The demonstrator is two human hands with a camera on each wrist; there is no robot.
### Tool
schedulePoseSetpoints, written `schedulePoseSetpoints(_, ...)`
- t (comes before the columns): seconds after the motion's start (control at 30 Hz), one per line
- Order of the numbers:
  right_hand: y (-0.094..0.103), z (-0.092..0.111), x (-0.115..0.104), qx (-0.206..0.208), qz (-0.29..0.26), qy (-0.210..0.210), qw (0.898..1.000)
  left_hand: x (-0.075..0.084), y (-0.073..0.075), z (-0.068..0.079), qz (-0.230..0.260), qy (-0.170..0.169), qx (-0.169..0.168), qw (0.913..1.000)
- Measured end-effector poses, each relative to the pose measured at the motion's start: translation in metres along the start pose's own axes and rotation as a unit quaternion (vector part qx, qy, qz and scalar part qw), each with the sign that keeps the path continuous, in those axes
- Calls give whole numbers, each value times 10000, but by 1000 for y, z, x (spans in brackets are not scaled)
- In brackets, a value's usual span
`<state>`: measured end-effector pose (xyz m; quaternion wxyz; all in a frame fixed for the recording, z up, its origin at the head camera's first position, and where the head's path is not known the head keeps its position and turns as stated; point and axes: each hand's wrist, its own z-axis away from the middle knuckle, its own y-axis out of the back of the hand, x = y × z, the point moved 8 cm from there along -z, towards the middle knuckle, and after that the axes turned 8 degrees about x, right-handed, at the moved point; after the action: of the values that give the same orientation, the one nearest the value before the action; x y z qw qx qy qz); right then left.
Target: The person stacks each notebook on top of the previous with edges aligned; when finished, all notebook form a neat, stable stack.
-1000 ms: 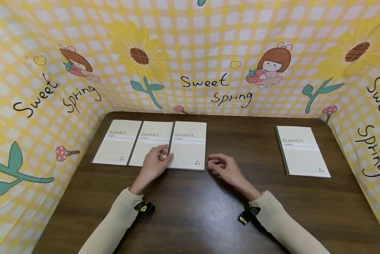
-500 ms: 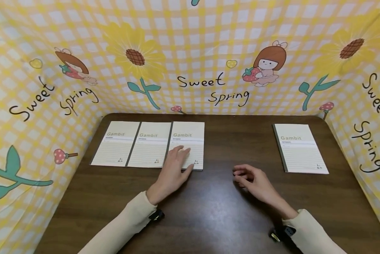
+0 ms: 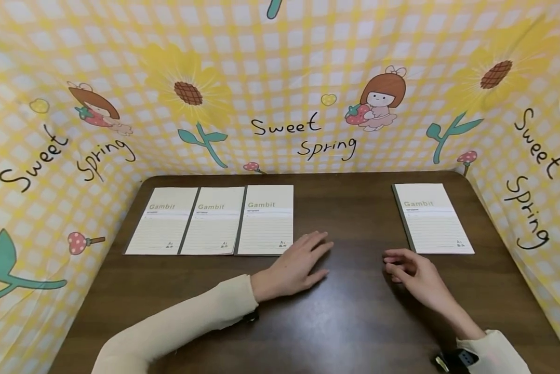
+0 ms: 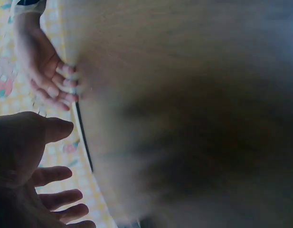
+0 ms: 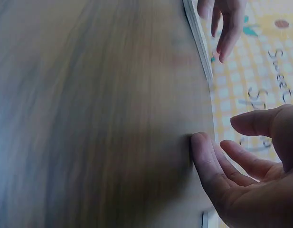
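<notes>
My left hand hangs over the table just right of the row of notebooks, its fingers spread and holding nothing. Its back overlaps the lower right corner of the third notebook in the head view. My right hand, fingers loosely bent and nothing in them, is near the lower left corner of the lone notebook on the right. In the right wrist view a gap shows between the thumb and the fingers. Left of the third notebook lie a middle notebook and a leftmost notebook, side by side, dark spines at left.
The dark wooden table is enclosed at the back and sides by a yellow checked cloth printed with flowers and lettering. Bare tabletop lies between the row of three notebooks and the lone one.
My left hand has moved right from between the second and third notebooks, over the third one and past it. My right hand has moved right, toward the lone notebook. The view has shifted slightly.
</notes>
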<state>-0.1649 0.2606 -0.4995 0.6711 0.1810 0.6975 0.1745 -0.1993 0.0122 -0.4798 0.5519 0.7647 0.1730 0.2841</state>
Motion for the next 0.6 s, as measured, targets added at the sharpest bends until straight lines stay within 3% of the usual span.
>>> schedulePoseSetpoints(0.3, 45, 4, 22, 689, 494, 108, 9963, 19, -31, -43, -364, -933, -869, 9912)
schedulePoseSetpoints(0.47, 71, 6, 35, 1036, 867, 15, 9908, 31, -48, -69, -417, -1065, -1264, 9854)
schedulePoseSetpoints(0.6, 94, 8, 39, 1466, 1320, 67, 9803, 42, -60, -90, -447, -1043, -1468, 9826)
